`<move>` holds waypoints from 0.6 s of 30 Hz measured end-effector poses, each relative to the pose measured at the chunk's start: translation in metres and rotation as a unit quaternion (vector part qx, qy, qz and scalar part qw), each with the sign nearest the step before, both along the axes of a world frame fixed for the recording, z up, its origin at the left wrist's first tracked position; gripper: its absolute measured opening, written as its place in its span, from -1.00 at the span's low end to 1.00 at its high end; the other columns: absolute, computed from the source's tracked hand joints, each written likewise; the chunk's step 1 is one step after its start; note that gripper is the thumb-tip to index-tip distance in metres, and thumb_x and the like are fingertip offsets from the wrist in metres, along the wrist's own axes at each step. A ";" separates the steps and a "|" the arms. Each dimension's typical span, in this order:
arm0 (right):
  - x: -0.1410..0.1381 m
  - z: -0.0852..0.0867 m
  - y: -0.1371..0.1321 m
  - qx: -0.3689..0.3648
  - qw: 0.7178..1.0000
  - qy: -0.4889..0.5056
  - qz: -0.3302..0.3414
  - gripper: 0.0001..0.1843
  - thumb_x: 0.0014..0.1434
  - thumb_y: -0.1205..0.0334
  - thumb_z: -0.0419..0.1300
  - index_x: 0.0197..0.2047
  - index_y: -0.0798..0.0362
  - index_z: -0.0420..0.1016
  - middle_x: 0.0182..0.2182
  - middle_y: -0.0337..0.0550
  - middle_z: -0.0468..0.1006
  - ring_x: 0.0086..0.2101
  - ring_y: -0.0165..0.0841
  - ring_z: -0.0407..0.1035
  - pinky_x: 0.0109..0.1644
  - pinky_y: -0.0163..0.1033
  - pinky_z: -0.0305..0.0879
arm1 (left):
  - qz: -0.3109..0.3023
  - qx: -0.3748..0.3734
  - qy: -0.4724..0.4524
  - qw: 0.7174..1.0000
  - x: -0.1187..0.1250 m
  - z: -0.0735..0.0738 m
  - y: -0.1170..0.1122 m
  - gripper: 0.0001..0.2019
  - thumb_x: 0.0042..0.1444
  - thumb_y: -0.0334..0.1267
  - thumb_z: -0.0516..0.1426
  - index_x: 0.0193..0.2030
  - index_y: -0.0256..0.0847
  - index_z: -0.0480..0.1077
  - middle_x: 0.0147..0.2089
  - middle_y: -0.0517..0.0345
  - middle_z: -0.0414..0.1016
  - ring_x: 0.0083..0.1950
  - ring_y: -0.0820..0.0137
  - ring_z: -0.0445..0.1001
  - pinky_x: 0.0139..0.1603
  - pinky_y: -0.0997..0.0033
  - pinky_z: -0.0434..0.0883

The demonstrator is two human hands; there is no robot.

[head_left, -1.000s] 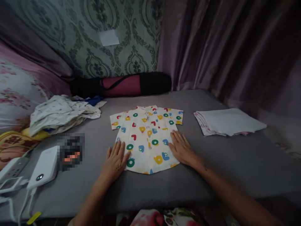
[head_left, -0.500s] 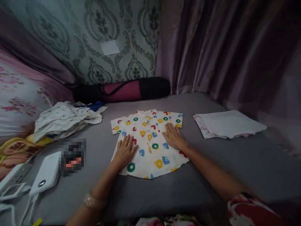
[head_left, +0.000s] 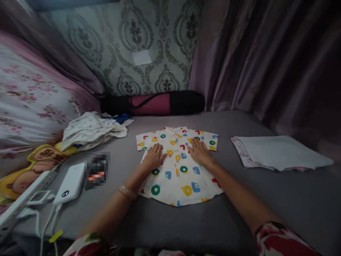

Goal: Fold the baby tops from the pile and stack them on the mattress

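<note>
A small white short-sleeved shirt (head_left: 176,185) with colourful letter prints is spread flat, its collar away from me and its buttoned front facing up. My left hand (head_left: 153,156) lies flat on the shirt's left side, below the sleeve, fingers stretched out. On the right side of the chest my right hand (head_left: 199,152) rests with its fingers spread, close to the other sleeve. Neither hand grips the cloth; both palms are against it.
Folded white cloth (head_left: 279,151) lies to the right. At the left are a heap of crumpled clothes (head_left: 93,129), a white power bank (head_left: 70,183) with cables, a power strip (head_left: 29,199), a yellow cushion (head_left: 39,160) and a blurred-out item (head_left: 96,170). A black and maroon bag (head_left: 151,105) lies along the wall.
My left hand has slid up the shirt, away from me, towards the left sleeve. My right hand stays about where it was on the chest. The whole view has shifted a little leftward.
</note>
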State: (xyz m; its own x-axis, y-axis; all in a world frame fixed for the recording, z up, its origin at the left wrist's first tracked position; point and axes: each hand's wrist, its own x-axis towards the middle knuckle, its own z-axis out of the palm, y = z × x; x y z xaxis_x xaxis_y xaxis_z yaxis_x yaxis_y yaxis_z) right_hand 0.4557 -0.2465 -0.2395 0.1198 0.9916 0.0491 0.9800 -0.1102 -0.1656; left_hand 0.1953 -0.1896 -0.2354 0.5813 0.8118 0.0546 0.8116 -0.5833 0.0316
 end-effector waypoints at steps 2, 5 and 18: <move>0.002 -0.002 0.002 -0.007 1.000 0.006 0.004 -0.30 0.35 -0.03 -0.28 0.39 0.23 0.02 0.38 0.10 -0.01 0.35 -0.16 -0.16 0.38 0.02 -0.25 | -0.017 0.002 -0.010 1.000 -0.002 0.004 0.004 -0.42 0.32 0.04 -0.16 0.28 -0.36 0.17 0.34 -0.26 0.18 0.38 0.15 0.13 0.31 0.11 0.15; 0.002 0.000 0.003 0.006 1.000 0.008 0.002 -0.30 0.35 -0.03 -0.28 0.38 0.25 0.04 0.37 0.13 -0.01 0.35 -0.14 -0.16 0.37 0.04 -0.24 | -0.015 0.010 -0.038 0.999 0.000 0.015 0.014 -0.51 0.34 0.00 -0.18 0.15 -0.30 0.30 0.20 -0.18 0.35 0.26 0.22 0.30 0.24 0.22 0.24; -0.016 0.012 -0.012 0.018 1.000 0.005 -0.005 -0.34 0.37 0.04 -0.24 0.38 0.28 0.03 0.39 0.11 -0.05 0.36 -0.15 -0.20 0.39 0.03 -0.31 | 0.029 -0.020 -0.011 0.999 0.023 0.009 0.008 -0.44 0.35 -0.08 -0.21 0.34 -0.43 0.06 0.41 -0.32 0.02 0.45 0.11 -0.05 0.38 -0.02 -0.01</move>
State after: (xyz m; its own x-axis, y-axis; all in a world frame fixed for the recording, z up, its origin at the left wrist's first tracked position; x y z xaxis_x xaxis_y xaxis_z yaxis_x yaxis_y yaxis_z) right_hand 0.4396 -0.2586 -0.2272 0.1308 0.9879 0.0834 0.9772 -0.1143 -0.1787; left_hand 0.2188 -0.1820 -0.2260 0.5315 0.8464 0.0336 0.8433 -0.5325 0.0731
